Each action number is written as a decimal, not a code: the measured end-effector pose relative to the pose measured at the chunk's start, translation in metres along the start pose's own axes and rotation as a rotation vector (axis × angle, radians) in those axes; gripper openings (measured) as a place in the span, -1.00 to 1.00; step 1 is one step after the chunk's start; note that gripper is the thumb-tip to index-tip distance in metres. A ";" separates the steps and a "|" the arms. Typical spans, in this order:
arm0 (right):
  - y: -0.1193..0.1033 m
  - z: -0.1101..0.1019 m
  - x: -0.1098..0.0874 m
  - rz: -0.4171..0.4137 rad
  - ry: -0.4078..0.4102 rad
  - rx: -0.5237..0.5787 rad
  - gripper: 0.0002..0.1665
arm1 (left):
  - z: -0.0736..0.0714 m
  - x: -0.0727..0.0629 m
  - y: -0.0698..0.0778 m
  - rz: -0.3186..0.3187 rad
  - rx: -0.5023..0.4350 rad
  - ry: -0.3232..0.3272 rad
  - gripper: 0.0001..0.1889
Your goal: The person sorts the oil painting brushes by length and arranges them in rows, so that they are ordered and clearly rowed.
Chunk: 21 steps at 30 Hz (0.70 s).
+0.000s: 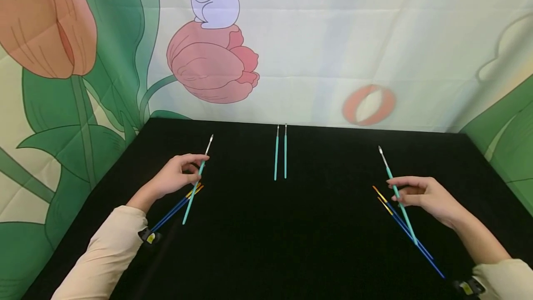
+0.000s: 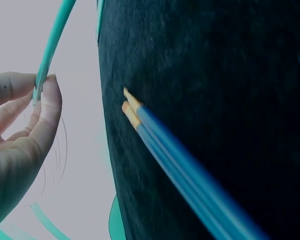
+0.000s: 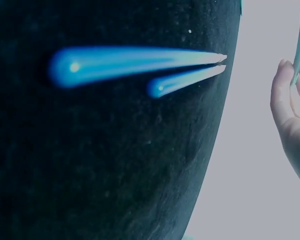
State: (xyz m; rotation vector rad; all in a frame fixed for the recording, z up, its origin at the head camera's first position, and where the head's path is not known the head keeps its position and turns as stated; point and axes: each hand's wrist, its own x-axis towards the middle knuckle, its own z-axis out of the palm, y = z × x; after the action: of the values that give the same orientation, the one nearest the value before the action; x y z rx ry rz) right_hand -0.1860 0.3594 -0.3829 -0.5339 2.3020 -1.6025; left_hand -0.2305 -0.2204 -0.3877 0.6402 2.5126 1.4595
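My left hand point(image 1: 176, 177) pinches a turquoise paintbrush point(image 1: 192, 200) between thumb and fingertips, its pale bristles pointing away from me. Beneath that hand lie two blue paintbrushes point(image 1: 174, 212) with gold ferrules, side by side on the black cloth; the left wrist view shows their tips close up. On the other side, my right hand point(image 1: 424, 196) pinches a second turquoise paintbrush point(image 1: 407, 220) near its ferrule, tilted with the tip toward the back left. Under it are two more blue paintbrushes point(image 1: 433, 264), partly overlapped by the held one in the head view.
Two turquoise paintbrushes point(image 1: 276, 159) lie parallel near the back middle of the black cloth point(image 1: 283, 244). Behind the table's far edge hangs a pale curtain point(image 1: 300, 50) printed with tulips and a white animal.
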 end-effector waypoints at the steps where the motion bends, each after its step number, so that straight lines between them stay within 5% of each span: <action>1: 0.000 0.000 0.000 -0.004 0.005 0.011 -0.63 | 0.001 0.001 0.000 0.004 -0.004 0.004 -0.53; 21: -0.004 0.007 0.008 -0.033 0.008 0.089 -0.58 | 0.002 0.022 0.004 -0.024 -0.048 0.039 -0.51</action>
State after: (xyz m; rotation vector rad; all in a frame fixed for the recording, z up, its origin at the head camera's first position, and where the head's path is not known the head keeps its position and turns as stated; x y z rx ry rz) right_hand -0.1897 0.3483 -0.3817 -0.5481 2.2266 -1.7161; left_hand -0.2484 -0.2075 -0.3840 0.5776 2.4973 1.5332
